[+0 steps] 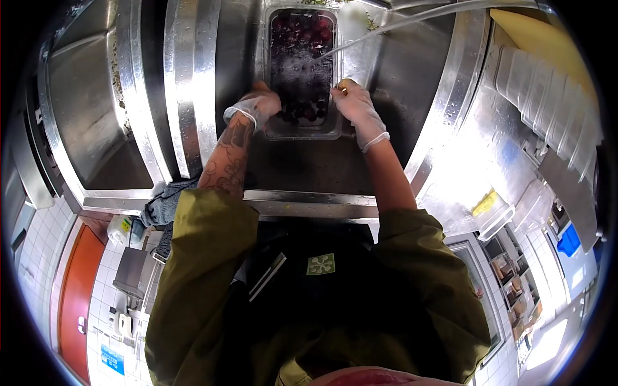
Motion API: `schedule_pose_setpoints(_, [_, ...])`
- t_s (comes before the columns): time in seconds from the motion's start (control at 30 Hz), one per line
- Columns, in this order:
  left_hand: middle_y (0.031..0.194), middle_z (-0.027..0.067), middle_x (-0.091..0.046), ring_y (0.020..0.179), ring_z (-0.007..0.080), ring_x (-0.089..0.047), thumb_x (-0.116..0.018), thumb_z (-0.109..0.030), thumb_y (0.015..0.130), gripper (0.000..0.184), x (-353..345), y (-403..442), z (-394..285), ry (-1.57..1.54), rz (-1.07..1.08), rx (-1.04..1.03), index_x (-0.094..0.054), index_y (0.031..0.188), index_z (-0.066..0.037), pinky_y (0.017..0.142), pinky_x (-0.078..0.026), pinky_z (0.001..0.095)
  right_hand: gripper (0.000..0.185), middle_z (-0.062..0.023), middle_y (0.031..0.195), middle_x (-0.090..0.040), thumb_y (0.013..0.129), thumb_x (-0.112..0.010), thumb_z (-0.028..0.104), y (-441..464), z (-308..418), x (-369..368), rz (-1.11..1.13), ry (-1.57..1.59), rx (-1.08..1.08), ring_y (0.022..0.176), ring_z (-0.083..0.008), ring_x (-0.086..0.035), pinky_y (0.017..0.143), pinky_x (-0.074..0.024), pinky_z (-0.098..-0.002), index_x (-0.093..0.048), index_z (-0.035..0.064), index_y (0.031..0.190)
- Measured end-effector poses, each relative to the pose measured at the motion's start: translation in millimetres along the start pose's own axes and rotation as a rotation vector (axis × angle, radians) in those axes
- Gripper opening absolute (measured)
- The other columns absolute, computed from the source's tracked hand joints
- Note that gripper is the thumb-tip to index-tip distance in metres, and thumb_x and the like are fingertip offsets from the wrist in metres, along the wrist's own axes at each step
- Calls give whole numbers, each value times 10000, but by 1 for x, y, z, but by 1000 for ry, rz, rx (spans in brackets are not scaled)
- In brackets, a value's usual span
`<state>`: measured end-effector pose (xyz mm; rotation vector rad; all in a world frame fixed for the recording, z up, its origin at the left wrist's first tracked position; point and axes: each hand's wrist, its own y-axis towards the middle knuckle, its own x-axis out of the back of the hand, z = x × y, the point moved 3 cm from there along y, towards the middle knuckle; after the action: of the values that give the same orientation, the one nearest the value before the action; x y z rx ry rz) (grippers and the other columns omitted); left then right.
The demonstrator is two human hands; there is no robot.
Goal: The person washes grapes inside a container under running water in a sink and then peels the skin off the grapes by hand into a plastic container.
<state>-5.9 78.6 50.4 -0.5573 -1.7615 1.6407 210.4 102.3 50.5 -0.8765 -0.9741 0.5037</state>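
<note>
Tub: clear tub (302,136) sat in the steel sink (290,168); used as landmark.
Tub contents: dark red round fruit (314,29) lay wet inside the tub, at its far and near ends.
Water: thin pale stream (329,54) slanted into the tub from beyond its right side.
Left hand: left hand (257,104), clear glove, was at the tub's left rim, fingers curled; could not tell if it gripped.
Right hand: right hand (356,109), clear glove, pinched the tub's right rim between thumb and fingers.
Apron patch: green patch (321,264), white flower-like symbol, was on the black apron (347,299), on the near side of the tub.
Bottle label: white bottle (118,228), left of and nearer than the tub; print too small.
Wall sign: blue sign (112,360), well left of and nearer than the tub; unreadable.
Cloth: grey cloth (168,202) hung left of and nearer than the tub.
Stack: clear containers (547,96) stood well right of the tub, beside a yellow board (544,38).
</note>
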Motion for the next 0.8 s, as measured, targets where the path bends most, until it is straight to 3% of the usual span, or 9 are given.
schedule_pose_setpoints(0.2, [852, 221, -633, 693, 308, -668, -465, -64, 853, 418, -16, 68, 20, 60, 151, 88, -305, 1228, 27, 505, -533, 393, 321, -186, 1002, -629, 880, -552, 328, -6, 6, 7, 23, 21, -23, 925, -331, -620, 788, -484, -412, -555, 62, 1060])
schedule_pose_setpoints(0.27, [901, 237, -632, 693, 324, -668, -471, -56, 849, 420, -2, 3, 2, -27, 9, -3, -313, 1230, 20, 501, -530, 414, 316, -182, 1001, -629, 880, -553, 328, -10, 9, 6, 51, 45, -54, 917, -332, -622, 782, -485, -413, -555, 62, 1050])
schedule_pose_setpoints(0.37, [976, 257, -617, 775, 361, -663, -491, -84, 847, 436, -30, 34, 19, -37, -140, 4, -316, 1231, 23, 571, -540, 422, 309, -182, 1007, -628, 878, -554, 322, -5, -4, -10, 61, 57, -88, 916, -342, -619, 791, -482, -422, -554, 65, 1049])
schedule_pose_setpoints(0.47, [1047, 272, -594, 917, 406, -625, -492, -118, 853, 438, -52, 48, 34, 23, -305, -114, -310, 1223, 29, 719, -531, 432, 290, -186, 1010, -627, 869, -567, 304, 14, -28, -36, -34, -20, -4, 913, -353, -615, 803, -478, -429, -564, 67, 1038])
schedule_pose_setpoints(0.57, [1159, 255, -553, 1084, 394, -551, -394, -134, 916, 371, -61, 45, 33, 23, -297, -82, -373, 1259, 8, 936, -421, 465, 280, -194, 1006, -624, 852, -593, 280, 27, -39, -52, -86, -87, 86, 924, -368, -604, 816, -473, -432, -574, 62, 1028])
schedule_pose_setpoints(0.63, [1119, 264, -571, 1081, 431, -532, -437, -147, 895, 349, -57, 74, 28, 587, -226, -334, -409, 1212, -4, 922, -425, 478, 278, -196, 996, -625, 837, -613, 268, 34, -33, -47, -34, -83, 127, 933, -376, -598, 814, -473, -430, -577, 54, 1009])
schedule_pose_setpoints(0.7, [1091, 268, -583, 1079, 446, -524, -462, -145, 880, 328, -55, 85, 25, 593, -240, -349, -443, 1178, -10, 915, -428, 481, 264, -208, 965, -624, 822, -628, 234, 17, -10, -22, 82, 80, -2, 928, -391, -590, 801, -469, -440, -573, 31, 982])
schedule_pose_setpoints(0.77, [1077, 267, -588, 1079, 439, -528, -469, -128, 872, 308, -38, 79, 24, 38, -344, -114, -474, 1157, -12, 915, -430, 474, 248, -214, 951, -623, 824, -620, 217, 28, -19, -37, -98, 13, 122, 915, -392, -591, 792, -467, -450, -570, 21, 968])
schedule_pose_setpoints(0.8, [1068, 251, -590, 1054, 409, -549, -454, -125, 881, 299, -42, 75, 25, 45, -361, -101, -471, 1158, -16, 886, -446, 458, 240, -217, 944, -623, 826, -617, 209, 31, -23, -44, -191, -19, 187, 909, -392, -592, 787, -465, -454, -569, 16, 961])
